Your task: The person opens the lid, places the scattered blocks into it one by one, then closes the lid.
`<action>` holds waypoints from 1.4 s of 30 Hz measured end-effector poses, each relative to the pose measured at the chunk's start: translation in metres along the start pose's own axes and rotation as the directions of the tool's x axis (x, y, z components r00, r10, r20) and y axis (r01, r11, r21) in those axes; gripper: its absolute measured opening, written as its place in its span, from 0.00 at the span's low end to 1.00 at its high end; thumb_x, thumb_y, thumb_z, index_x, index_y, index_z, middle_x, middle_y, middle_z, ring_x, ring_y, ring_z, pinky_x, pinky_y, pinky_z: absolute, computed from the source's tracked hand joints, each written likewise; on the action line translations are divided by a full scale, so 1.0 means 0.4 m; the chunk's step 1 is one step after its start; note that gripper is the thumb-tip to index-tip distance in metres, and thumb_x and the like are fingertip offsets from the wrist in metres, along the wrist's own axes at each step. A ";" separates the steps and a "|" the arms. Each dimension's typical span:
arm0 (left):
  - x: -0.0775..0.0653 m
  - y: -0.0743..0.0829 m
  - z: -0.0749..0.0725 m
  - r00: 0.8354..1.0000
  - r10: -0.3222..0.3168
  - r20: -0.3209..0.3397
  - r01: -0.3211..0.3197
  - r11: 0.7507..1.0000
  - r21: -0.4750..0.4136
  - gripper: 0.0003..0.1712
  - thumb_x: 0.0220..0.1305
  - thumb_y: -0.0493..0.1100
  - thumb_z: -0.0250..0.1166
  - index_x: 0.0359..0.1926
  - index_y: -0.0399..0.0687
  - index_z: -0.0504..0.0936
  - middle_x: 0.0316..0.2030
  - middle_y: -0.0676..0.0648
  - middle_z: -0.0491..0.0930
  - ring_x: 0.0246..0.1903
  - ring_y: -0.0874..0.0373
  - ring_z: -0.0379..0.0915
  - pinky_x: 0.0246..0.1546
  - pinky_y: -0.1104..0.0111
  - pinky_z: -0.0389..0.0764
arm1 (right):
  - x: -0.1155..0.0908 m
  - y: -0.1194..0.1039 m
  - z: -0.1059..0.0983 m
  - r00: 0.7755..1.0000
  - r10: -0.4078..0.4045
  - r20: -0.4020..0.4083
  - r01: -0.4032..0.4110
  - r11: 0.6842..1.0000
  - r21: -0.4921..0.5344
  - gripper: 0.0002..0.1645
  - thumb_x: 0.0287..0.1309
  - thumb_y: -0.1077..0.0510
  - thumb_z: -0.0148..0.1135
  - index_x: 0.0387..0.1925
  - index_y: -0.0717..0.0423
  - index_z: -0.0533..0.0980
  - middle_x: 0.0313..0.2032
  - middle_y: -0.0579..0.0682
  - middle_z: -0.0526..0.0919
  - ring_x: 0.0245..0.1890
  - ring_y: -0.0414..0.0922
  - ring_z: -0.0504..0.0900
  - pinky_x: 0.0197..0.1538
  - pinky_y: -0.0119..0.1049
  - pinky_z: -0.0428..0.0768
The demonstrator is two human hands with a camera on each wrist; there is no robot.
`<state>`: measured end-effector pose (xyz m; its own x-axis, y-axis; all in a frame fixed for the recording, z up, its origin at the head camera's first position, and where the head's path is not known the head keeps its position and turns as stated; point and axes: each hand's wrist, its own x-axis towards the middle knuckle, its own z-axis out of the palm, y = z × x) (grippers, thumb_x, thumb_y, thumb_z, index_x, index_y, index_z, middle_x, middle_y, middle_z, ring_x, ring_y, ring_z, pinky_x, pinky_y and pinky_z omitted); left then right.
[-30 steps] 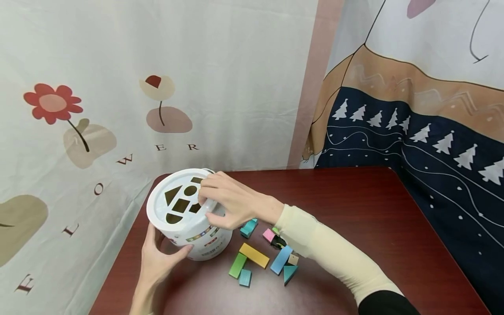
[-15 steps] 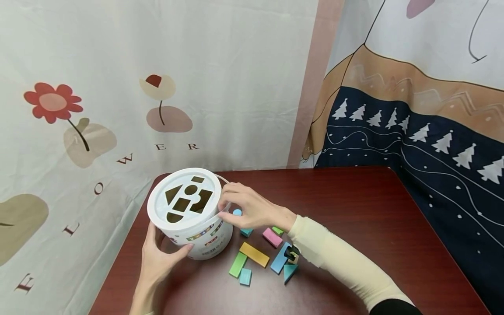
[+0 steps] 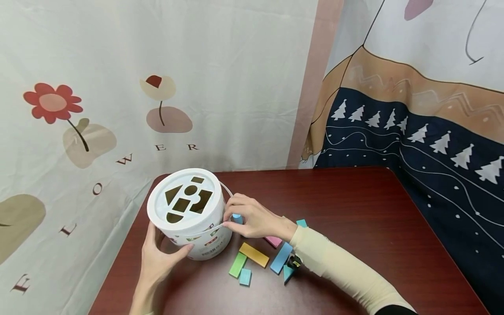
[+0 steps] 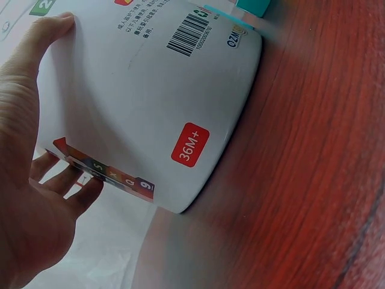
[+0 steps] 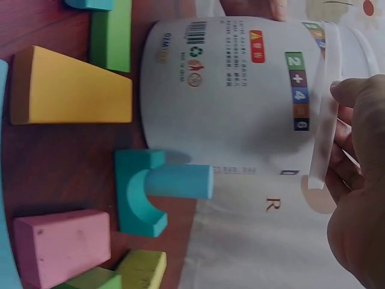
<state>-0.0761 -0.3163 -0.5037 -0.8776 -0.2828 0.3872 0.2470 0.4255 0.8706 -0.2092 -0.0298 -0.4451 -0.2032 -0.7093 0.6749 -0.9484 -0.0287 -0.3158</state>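
A white bucket (image 3: 208, 247) with a white lid (image 3: 157, 210) pierced by shaped holes stands at the table's left. My left hand (image 3: 159, 262) grips its near left side, thumb in front and fingers round the side. My right hand (image 3: 256, 218) pinches the bucket's white strip handle (image 3: 226, 188), drawn out at the right side. In the right wrist view the handle (image 5: 325, 132) runs along the bucket near the rim, between thumb and fingers. Below that hand stand a blue cylinder (image 5: 180, 181) and a teal arch block (image 5: 127, 205).
Loose blocks lie right of the bucket: yellow (image 3: 254, 255), green (image 3: 238, 265), small teal (image 3: 245, 277), blue (image 3: 281, 258), pink (image 3: 273, 241) and a teal triangle (image 3: 288, 274). My right forearm partly covers some. A patterned curtain (image 3: 244, 87) hangs behind the table (image 3: 346, 197).
My right hand has moved from the lid's edge down and to the right, drawing the handle away from the rim. The left hand and bucket have stayed put.
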 end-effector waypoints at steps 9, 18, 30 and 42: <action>0.000 -0.005 0.000 1.000 -0.005 -0.002 0.005 1.000 0.012 0.75 0.29 0.30 0.86 0.79 0.65 0.58 0.68 0.46 0.70 0.65 0.49 0.67 0.64 0.76 0.68 | -0.028 0.010 0.047 0.998 -0.047 -0.034 0.045 0.998 -0.041 0.05 0.55 0.58 0.74 0.32 0.55 0.86 0.36 0.47 0.82 0.43 0.40 0.74 0.46 0.29 0.75; 0.001 -0.005 0.001 1.000 -0.005 0.000 0.005 1.000 0.012 0.74 0.29 0.30 0.86 0.79 0.65 0.59 0.68 0.42 0.70 0.65 0.48 0.68 0.63 0.76 0.68 | -0.044 0.014 0.071 0.999 -0.042 -0.034 0.040 0.998 -0.055 0.04 0.57 0.58 0.73 0.33 0.54 0.87 0.39 0.47 0.82 0.45 0.40 0.75 0.48 0.29 0.76; -0.002 -0.005 0.001 1.000 -0.005 0.004 0.005 1.000 0.001 0.74 0.29 0.29 0.86 0.79 0.63 0.59 0.68 0.40 0.70 0.64 0.46 0.68 0.63 0.76 0.69 | -0.052 0.013 0.069 0.998 -0.034 -0.048 0.033 0.999 -0.030 0.05 0.56 0.59 0.73 0.35 0.56 0.88 0.40 0.47 0.84 0.46 0.39 0.77 0.51 0.27 0.77; -0.004 -0.005 0.000 1.000 -0.009 0.006 0.009 1.000 -0.015 0.75 0.29 0.29 0.86 0.80 0.63 0.58 0.68 0.40 0.69 0.65 0.46 0.67 0.63 0.76 0.69 | -0.027 0.004 -0.030 0.988 0.039 -0.151 -0.044 0.999 -0.031 0.17 0.57 0.53 0.67 0.45 0.59 0.83 0.50 0.50 0.80 0.54 0.43 0.73 0.57 0.35 0.73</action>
<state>-0.0753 -0.3168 -0.5061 -0.8820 -0.2816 0.3779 0.2454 0.4102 0.8784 -0.2113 -0.0136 -0.4449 -0.2746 -0.5954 0.7550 -0.9456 0.0247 -0.3245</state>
